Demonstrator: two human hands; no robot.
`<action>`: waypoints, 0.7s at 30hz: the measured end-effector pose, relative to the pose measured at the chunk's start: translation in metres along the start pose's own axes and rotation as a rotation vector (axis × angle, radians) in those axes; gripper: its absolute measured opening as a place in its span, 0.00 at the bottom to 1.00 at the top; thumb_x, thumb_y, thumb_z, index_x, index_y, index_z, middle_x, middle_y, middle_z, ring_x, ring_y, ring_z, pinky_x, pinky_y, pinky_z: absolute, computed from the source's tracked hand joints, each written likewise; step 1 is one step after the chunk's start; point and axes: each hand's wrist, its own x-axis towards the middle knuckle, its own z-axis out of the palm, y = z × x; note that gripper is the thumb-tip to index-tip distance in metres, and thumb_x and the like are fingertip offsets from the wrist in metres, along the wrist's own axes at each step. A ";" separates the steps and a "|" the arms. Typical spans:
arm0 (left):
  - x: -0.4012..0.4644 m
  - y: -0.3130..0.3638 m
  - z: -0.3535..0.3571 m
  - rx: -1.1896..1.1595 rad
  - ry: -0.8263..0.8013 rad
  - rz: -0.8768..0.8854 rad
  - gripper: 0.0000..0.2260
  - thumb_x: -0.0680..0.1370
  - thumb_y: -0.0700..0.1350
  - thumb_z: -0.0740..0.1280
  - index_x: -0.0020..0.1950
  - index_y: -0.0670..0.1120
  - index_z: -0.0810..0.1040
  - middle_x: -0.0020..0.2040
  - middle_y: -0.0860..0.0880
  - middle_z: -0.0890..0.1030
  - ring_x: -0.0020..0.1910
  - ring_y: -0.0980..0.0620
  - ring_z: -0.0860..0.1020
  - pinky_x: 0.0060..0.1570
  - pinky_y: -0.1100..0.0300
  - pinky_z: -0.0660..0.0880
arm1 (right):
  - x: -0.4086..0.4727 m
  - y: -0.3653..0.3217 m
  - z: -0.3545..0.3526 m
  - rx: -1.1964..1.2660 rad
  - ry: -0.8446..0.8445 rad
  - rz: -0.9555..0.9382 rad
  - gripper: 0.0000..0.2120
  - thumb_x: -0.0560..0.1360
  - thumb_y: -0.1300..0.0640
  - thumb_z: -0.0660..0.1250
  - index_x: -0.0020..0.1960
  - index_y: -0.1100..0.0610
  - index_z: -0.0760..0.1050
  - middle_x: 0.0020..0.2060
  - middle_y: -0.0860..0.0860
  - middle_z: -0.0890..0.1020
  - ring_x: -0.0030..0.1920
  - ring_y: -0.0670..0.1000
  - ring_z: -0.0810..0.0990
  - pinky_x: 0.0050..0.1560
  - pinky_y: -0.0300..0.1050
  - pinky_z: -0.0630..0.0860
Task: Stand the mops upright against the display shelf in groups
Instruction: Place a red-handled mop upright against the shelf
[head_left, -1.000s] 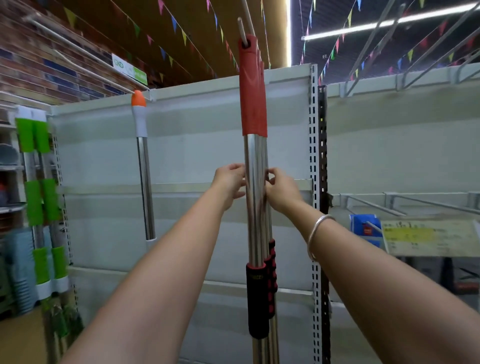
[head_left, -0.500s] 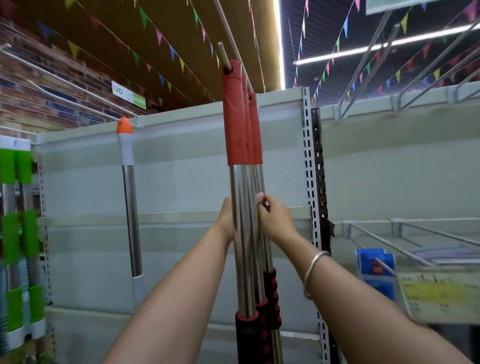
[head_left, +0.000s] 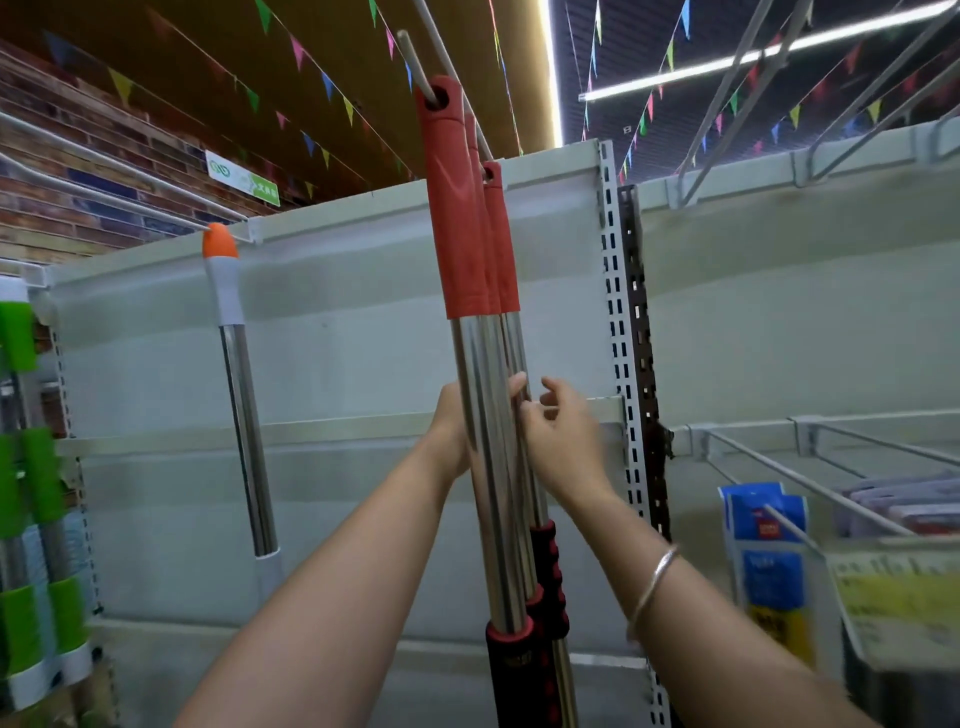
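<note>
The right hand (head_left: 563, 441) had let go, fingers loose; the left hand (head_left: 457, 431) gripped the mops (head_left: 491, 441). Unsteadied, they could topple sideways.

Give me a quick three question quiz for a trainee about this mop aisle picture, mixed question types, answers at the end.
1. True or false: the red-capped mop handles stand bundled together in front of the display shelf.
2. Multiple choice: which colour is the tip of the single mop handle standing apart on the left? A) blue B) orange C) black
3. Fill in: the left hand holds the chrome poles, while the right hand has its fingers spread beside them and wears a ____ on the wrist.

Key: 1 true; 2 B; 3 bracelet
</note>
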 end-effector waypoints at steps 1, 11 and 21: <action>0.000 0.001 -0.001 0.038 0.001 0.062 0.08 0.79 0.38 0.61 0.54 0.36 0.75 0.49 0.36 0.80 0.51 0.40 0.79 0.58 0.47 0.74 | -0.010 -0.003 -0.003 0.092 0.020 -0.038 0.13 0.78 0.53 0.59 0.62 0.53 0.70 0.52 0.50 0.78 0.51 0.48 0.78 0.51 0.46 0.79; -0.029 0.029 -0.010 0.112 0.148 0.334 0.15 0.79 0.50 0.60 0.40 0.44 0.79 0.30 0.52 0.81 0.28 0.55 0.79 0.33 0.61 0.77 | -0.042 -0.034 -0.011 0.107 -0.275 -0.101 0.09 0.78 0.56 0.60 0.56 0.58 0.74 0.44 0.60 0.81 0.44 0.63 0.80 0.45 0.62 0.78; -0.027 0.041 0.002 0.164 0.178 0.180 0.11 0.76 0.50 0.67 0.43 0.42 0.77 0.46 0.40 0.80 0.46 0.42 0.80 0.52 0.49 0.77 | -0.035 -0.038 -0.009 0.119 -0.269 -0.042 0.13 0.78 0.54 0.60 0.54 0.63 0.73 0.48 0.68 0.79 0.48 0.68 0.77 0.48 0.67 0.75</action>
